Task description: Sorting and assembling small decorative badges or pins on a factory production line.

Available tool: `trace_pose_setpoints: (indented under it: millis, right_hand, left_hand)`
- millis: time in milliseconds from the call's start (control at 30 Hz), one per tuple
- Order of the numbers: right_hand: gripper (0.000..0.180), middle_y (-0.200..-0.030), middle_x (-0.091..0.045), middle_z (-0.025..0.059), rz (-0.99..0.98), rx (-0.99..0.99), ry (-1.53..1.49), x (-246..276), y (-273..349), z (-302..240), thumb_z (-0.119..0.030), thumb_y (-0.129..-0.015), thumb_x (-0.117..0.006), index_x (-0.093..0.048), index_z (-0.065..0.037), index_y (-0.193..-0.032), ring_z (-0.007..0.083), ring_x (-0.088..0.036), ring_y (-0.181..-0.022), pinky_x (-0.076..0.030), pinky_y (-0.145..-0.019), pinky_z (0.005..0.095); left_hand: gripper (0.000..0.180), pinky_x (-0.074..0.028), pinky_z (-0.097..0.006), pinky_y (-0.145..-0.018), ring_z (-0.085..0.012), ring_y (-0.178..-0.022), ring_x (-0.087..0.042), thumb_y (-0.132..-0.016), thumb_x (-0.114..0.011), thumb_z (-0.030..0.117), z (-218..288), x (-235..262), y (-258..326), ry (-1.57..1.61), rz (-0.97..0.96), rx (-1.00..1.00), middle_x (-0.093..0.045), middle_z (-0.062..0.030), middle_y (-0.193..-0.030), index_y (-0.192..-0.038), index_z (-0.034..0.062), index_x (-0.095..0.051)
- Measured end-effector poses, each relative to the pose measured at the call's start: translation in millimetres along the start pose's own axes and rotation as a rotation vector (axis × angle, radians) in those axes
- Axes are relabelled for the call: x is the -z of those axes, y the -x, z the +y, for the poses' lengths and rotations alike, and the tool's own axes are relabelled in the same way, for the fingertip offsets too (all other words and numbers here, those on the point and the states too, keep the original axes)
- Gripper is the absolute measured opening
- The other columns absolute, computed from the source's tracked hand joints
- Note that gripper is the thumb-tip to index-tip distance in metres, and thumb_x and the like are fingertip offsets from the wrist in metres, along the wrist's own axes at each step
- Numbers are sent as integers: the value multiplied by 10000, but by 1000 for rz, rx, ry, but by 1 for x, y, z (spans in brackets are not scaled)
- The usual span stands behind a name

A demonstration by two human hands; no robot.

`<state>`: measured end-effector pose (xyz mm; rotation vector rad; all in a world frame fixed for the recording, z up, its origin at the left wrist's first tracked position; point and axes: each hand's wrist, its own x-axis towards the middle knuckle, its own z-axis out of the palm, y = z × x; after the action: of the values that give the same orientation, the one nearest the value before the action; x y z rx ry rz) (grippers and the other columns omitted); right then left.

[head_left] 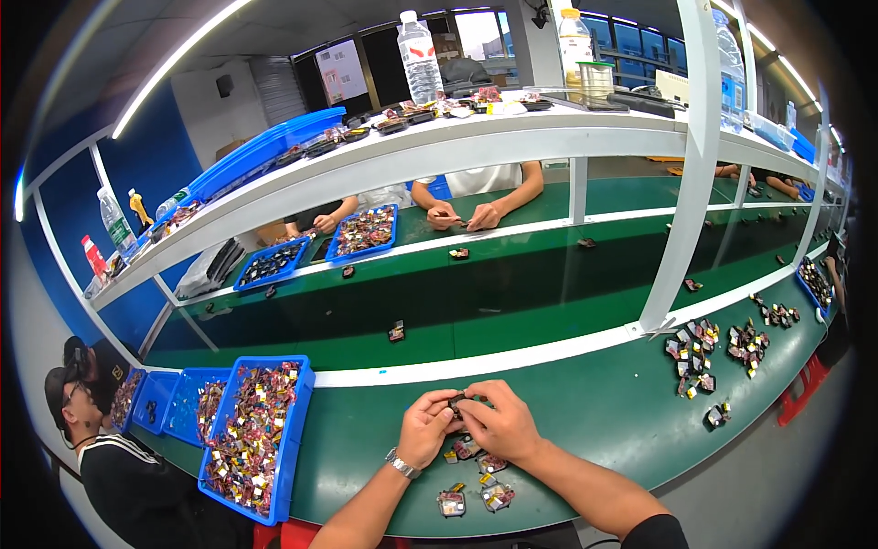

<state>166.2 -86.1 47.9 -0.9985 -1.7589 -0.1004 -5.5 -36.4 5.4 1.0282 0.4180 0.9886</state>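
Pinching a small dark component (456,401) between both sets of fingertips, the person at the near side of the green bench (585,412) has it raised just off the surface, right in the middle of their reach. The left hand (425,428), a metal wristwatch (400,467) on its wrist, curls in narrow around the part's left end. The right hand (501,423) closes on it from the other side, thumb and forefinger tight. Holding it up close like that looks, to me, like a way of turning the piece to the light and keeping both thumbs on it.

Beneath the hands lies a loose cluster of small parts (476,476), some touching, near the bench's front edge, so there is little spare room toward the person. To the left a blue bin (294,430) heaped with more pieces sits near the left elbow, and more blue bins stand beyond it next to a seated co-worker. To the right the bench is bare for a stretch, then come scattered piles (722,352) well apart from the hands.

Ahead, a white rail (512,359) marks off a darker green belt (476,302) carrying single parts, spaced out. Across it another worker's hands (462,216) are busy under the white shelf (439,151), where water bottles stand.
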Motion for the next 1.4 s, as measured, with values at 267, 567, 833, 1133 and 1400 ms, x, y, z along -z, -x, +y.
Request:
trace_pose_setpoints:
  millis: [267, 567, 833, 1133, 1400]
  right_hand:
    - [200, -955, -613, 61, -87, -35, 106, 0, 0, -5, -38, -727, -724, -688, -55, -923, 248, -607, -875, -530, -690, 329]
    - [175, -933, -614, 38, -117, 13, 167, -7, 6, 2, -46, -723, -717, -696, -71, -895, 220, -604, -869, -534, -704, 320]
    - [184, -951, -622, 49, -127, 60, 192, -7, -1, 2, -90, -744, -699, -691, -48, -923, 225, -598, -909, -537, -748, 352]
    - [198, -983, -638, 111, -62, -206, 214, -36, -26, 82, -56, -719, -695, -699, -37, -916, 301, -611, -915, -518, -822, 388]
    - [187, -997, -626, 140, -205, -475, 506, -53, -47, 152, -139, -722, -734, -697, -28, -868, 339, -592, -968, -502, -854, 418]
  left_hand:
    - [297, -562, -368, -925, -215, -1089, -622, -973, -498, -2, 2, -1, 0, -37, 14, 52, -601, -158, -1207, -1267, -37, -476]
    - [292, -564, -347, -924, -205, -1088, -622, -980, -470, -12, 0, 0, -1, -69, 36, 107, -593, -154, -1221, -1270, -37, -482]
    - [302, -570, -315, -896, -187, -1063, -629, -979, -474, -9, -4, 3, -4, -79, 93, 109, -604, -140, -1208, -1281, -23, -479]
    - [399, -524, -368, -966, -267, -1212, -563, -971, -513, 35, 7, 15, -11, -102, 196, -14, -471, -193, -1410, -1357, -19, -426]
    - [151, -541, -264, -680, -126, -812, -664, -904, -567, 28, 2, 40, -28, -543, 436, -237, -695, -82, -954, -1024, 7, -656]
